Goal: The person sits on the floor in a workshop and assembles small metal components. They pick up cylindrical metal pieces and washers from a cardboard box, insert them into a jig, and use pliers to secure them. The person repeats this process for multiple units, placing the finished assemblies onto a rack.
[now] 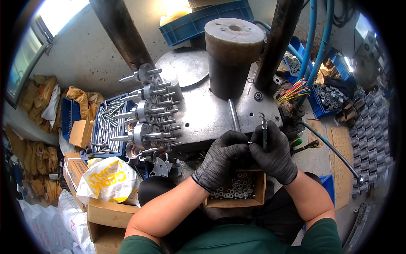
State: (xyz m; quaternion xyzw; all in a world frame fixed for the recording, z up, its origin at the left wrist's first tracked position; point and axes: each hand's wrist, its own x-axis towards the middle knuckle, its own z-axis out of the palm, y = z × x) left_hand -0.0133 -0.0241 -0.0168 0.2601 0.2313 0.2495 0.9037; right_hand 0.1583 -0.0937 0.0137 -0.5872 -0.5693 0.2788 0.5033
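Note:
Both my hands wear dark grey gloves and meet just in front of the steel press table (198, 120). My right hand (275, 153) is closed around a slim metal tool (264, 127) with fine bent tips pointing away from me; its exact kind is unclear. Close beside it, my left hand (222, 157) has its fingers pinched together, and whatever is in them is too small to make out. Below the hands, a cardboard box (235, 202) holds many small bearing-like rings (241, 186). A loose steel shaft (233, 115) lies on the table just beyond my left hand.
Several rotor-like shafts with discs (141, 111) crowd the table's left edge. A thick press ram (232, 55) stands at the back between dark columns (279, 42). A blue crate of metal pins (111, 125) is at left. At right are green-handled tools (297, 143) and stacked cylindrical parts (372, 139).

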